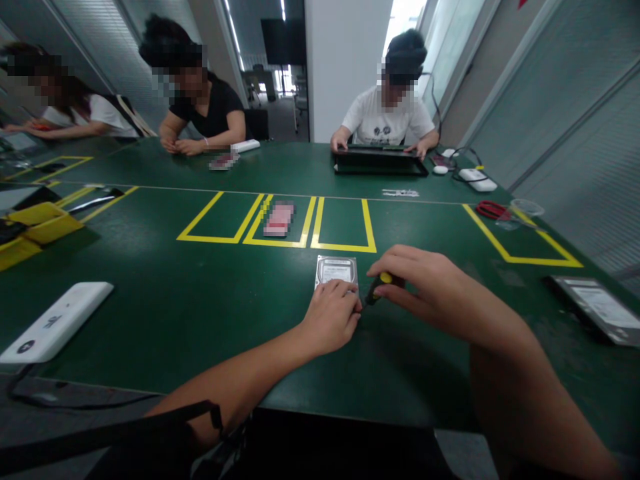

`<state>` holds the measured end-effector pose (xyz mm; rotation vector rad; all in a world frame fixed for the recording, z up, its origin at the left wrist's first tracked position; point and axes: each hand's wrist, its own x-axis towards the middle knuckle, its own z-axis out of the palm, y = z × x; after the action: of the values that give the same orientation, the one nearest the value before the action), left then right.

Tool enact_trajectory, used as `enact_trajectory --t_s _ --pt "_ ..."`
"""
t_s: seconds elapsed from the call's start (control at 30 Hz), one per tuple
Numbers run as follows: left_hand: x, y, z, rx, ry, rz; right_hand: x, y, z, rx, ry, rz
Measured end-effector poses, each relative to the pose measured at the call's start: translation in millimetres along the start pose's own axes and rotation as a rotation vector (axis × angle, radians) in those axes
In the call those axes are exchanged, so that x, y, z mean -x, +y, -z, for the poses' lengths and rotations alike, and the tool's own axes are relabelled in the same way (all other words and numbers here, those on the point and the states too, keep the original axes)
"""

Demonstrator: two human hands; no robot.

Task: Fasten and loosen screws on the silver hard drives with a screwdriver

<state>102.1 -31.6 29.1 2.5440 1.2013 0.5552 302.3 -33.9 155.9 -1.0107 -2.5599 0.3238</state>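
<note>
A silver hard drive [337, 270] lies flat on the green table [175, 300], just in front of me. My left hand [330, 317] rests curled on the drive's near edge and holds it down. My right hand [430, 283] is closed round a small screwdriver with a black and yellow handle [379, 287]. The screwdriver's tip points down at the drive's near right corner, close to my left fingers.
Yellow tape boxes [280, 223] mark the table's middle, one holding a pink item. A white device [55, 320] lies at left, yellow trays [35, 227] far left, another drive [597, 308] at right, red scissors [493, 210]. Three people sit across; one works on a laptop [380, 161].
</note>
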Motion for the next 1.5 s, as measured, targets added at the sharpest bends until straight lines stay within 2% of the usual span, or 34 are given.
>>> enact_trajectory --t_s 0.27,0.57,0.73,0.97,1.13,1.37,1.5 --pt "-0.2 1.5 -0.1 0.001 -0.010 0.016 3.1 -1.3 3.6 0.014 -0.004 -0.064" --pt "-0.1 1.7 -0.4 0.009 -0.001 0.012 6.8 -1.2 6.4 -0.034 -0.038 -0.041" --pt "-0.2 1.0 -2.5 -0.006 0.013 0.013 4.7 -4.5 2.8 -0.070 -0.010 -0.044" --pt "-0.2 1.3 -2.3 -0.002 0.015 0.008 0.2 -4.6 -0.6 -0.008 -0.004 -0.051" --pt "-0.6 1.8 -1.7 0.000 0.013 0.009 4.6 -2.0 -1.3 -0.022 0.059 -0.086" --pt "-1.4 2.7 -2.2 0.000 0.019 0.016 4.1 -6.6 4.2 0.001 0.009 -0.105" --pt "-1.1 2.5 -2.1 0.003 0.018 0.017 7.0 -4.9 3.7 0.021 0.032 -0.092"
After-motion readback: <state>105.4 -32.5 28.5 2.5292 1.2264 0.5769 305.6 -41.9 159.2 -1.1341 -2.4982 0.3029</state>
